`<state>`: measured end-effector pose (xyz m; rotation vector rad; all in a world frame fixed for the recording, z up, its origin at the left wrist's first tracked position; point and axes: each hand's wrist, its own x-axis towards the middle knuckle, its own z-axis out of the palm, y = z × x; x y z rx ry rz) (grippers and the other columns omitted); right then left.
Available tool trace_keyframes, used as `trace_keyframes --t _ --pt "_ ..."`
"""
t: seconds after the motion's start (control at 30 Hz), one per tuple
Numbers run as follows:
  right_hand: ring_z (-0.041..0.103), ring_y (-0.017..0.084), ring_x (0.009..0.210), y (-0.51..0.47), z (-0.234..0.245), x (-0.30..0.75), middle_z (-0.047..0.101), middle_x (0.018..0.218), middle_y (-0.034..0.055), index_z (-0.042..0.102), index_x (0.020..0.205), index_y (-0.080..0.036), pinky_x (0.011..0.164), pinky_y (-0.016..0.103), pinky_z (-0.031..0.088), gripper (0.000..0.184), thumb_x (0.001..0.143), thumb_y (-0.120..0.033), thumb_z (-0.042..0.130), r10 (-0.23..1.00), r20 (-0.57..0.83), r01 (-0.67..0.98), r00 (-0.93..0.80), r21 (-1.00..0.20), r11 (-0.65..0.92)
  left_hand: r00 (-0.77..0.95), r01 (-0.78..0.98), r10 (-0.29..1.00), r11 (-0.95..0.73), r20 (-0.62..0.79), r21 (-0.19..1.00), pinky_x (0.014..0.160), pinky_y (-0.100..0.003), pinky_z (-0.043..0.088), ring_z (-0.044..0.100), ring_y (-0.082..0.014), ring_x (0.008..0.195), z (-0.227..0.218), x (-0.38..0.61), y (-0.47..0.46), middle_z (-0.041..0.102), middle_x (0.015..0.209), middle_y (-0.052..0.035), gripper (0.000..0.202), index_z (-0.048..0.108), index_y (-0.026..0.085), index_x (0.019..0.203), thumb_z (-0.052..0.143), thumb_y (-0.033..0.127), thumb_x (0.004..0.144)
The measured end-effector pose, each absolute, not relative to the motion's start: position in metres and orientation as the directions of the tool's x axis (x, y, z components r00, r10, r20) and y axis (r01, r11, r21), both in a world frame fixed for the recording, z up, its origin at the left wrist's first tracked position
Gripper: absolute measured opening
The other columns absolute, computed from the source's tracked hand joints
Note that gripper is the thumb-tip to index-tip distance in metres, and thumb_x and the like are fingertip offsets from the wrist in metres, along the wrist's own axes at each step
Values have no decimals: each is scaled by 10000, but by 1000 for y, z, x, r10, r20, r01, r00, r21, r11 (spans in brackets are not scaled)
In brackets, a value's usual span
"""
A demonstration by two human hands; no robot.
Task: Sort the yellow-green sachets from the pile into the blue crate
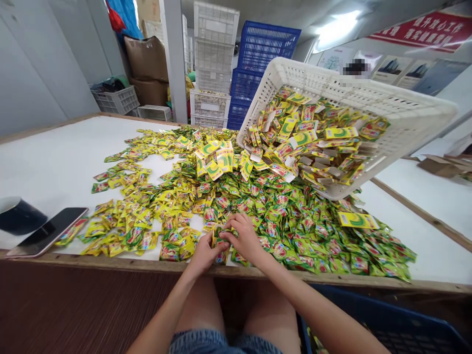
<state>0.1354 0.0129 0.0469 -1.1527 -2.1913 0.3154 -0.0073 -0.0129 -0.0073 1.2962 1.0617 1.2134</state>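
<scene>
Close to the table's front edge, my left hand (pixel 204 254) is closed on a small green and yellow packet (pixel 218 240). My right hand (pixel 244 237) meets it from the other side, its fingers bent and pinched at the same packet; the fingertips partly hide it. Around both hands lie loose packets, mostly yellow ones (pixel 147 201) to the left and a thick heap of green ones (pixel 295 236) to the right. Beyond the hands, several flat yellow cartons (pixel 217 158) rest on the heap.
A tilted white plastic basket (pixel 398 105) spills small yellow boxes (pixel 306 137) onto the heap. At the left are a phone (pixel 51 231) and a dark cup (pixel 20 216). White crates (pixel 216 44) and blue crates (pixel 269 46) stand behind the table. A blue crate (pixel 391 314) sits below its edge.
</scene>
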Motion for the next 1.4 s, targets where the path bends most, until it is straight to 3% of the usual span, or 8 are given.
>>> trace_keyframes --t 0.23,0.53,0.67,0.87,1.0,1.17,1.27,1.4 --pt "418 208 971 5 38 133 540 976 58 623 695 -197 829 367 329 181 827 -287 538 827 358 662 -433 -497 561 63 -37 993 -97 99 995 751 -277 440 579 -208 832 -6 -5 -12 669 872 -47 333 616 140 915 656 356 664" --pt "422 207 973 6 38 139 523 984 59 633 804 -207 820 356 328 141 824 -312 541 850 331 700 -409 -484 525 117 -126 988 -83 98 988 842 -312 432 581 -225 940 -7 -6 -12 649 1027 -82 427 578 145 1027 689 276 636" --pt "405 217 1003 4 37 138 516 1014 63 626 834 -207 827 362 326 119 805 -307 567 837 338 709 -430 -448 545 81 -93 995 -45 53 995 814 -319 450 607 -221 879 -12 -7 -10 665 986 -81 399 586 136 990 689 259 625" --pt "408 221 957 9 38 134 516 922 70 649 738 -183 788 355 337 216 783 -383 582 825 238 733 -513 -378 565 112 -115 988 -90 103 989 891 -325 417 570 -227 1004 -9 -7 -10 628 1095 -94 462 544 143 1091 658 242 654" --pt "473 204 899 8 33 136 545 873 52 626 761 -186 788 358 359 148 781 -328 586 853 215 663 -477 -549 509 123 -117 986 -94 109 989 891 -332 418 565 -238 1014 -11 -8 -9 626 1096 -106 453 549 132 1082 666 259 664" --pt "578 150 815 -6 12 139 599 939 33 403 1123 -221 735 294 449 333 813 -212 523 942 214 236 -260 -931 277 135 -105 988 -58 72 993 842 -322 441 585 -227 956 -12 -9 -9 635 1059 -91 469 534 141 1074 693 260 649" --pt "586 158 822 -17 7 142 611 922 35 390 1142 -220 741 293 461 359 809 -200 521 952 233 161 -201 -950 266 167 -51 984 -57 65 997 814 -310 448 590 -213 920 -7 -11 -16 635 1045 -79 479 522 155 1092 691 241 653" --pt "554 174 889 -34 10 151 579 995 54 501 1069 -222 792 305 449 255 815 -193 511 914 331 274 -233 -880 388 147 123 983 -130 112 984 781 -279 431 578 -194 869 0 -12 -34 651 951 -44 317 588 174 993 655 243 690"
